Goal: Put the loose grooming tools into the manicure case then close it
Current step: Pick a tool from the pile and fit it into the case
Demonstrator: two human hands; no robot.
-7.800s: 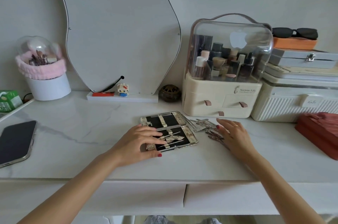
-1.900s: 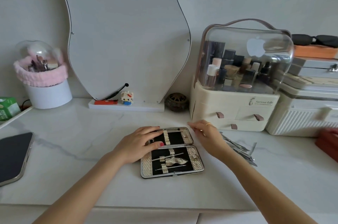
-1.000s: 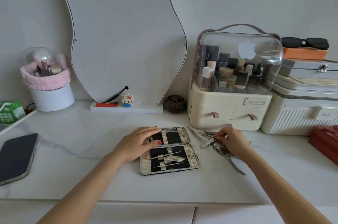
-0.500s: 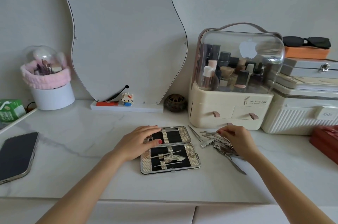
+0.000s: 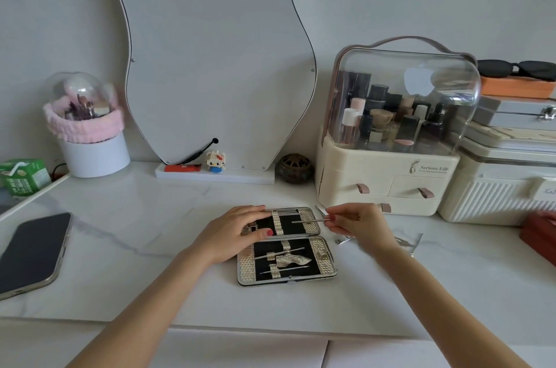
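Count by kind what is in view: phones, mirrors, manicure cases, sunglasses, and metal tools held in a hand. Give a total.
phone: 1
mirror: 1
manicure case: 1
sunglasses: 1
held metal tool: 1
Total: 5

Left hand (image 5: 237, 232) lay flat, fingers straight, palm down; right hand (image 5: 358, 221) pinched between thumb and forefinger, both forearms extended.

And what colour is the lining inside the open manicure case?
Black, with pale patterned straps and border; the head view shows the manicure case plainly.

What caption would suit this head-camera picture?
Right hand pinches a thin metal tool over the open manicure case, steadied by the left hand.
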